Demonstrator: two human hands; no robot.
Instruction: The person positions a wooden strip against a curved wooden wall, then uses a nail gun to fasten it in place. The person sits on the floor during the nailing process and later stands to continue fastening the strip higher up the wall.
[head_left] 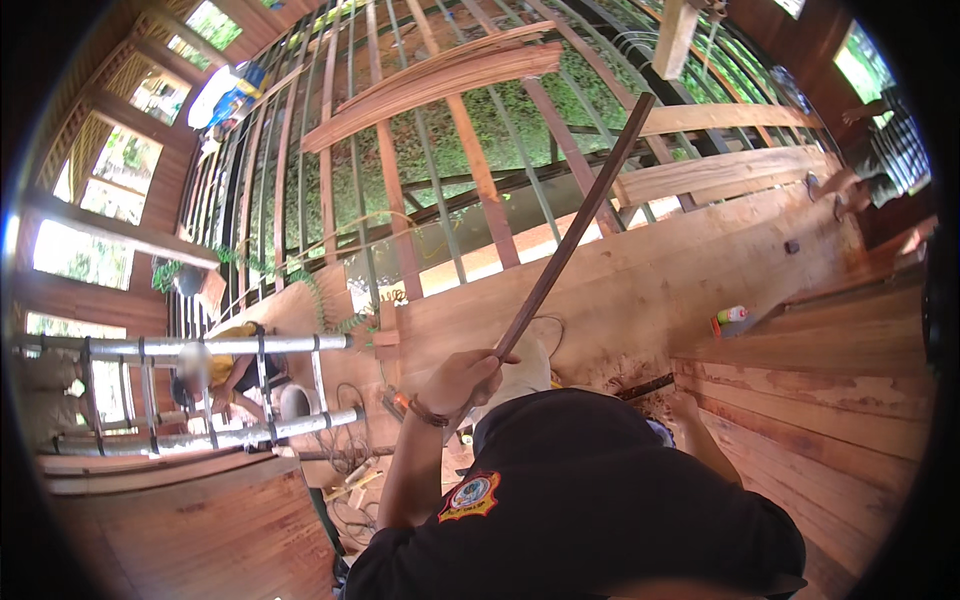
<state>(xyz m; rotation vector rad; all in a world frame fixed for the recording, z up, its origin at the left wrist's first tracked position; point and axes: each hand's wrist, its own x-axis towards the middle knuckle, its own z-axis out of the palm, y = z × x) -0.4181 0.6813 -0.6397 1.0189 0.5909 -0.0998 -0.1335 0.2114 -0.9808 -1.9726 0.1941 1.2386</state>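
A long, dark wooden strip [575,240] slants up and to the right in front of me, out over the open floor frame. My left hand [460,385] is closed round its lower part. On the right side, past my dark shirt, my right hand [684,406] is low beside the wooden plank wall [780,410]. Its fingers are small and partly hidden, so I cannot make out whether it holds anything. Close to that hand lies a short dark piece [648,387] among wood shavings.
Floor joists [470,180] with gaps over greenery stretch ahead, several loose boards [440,90] across them. An aluminium ladder [200,345] lies left, a person [245,375] behind it. Another person [890,150] is far right. A small bottle [733,315] and cables [345,440] lie about.
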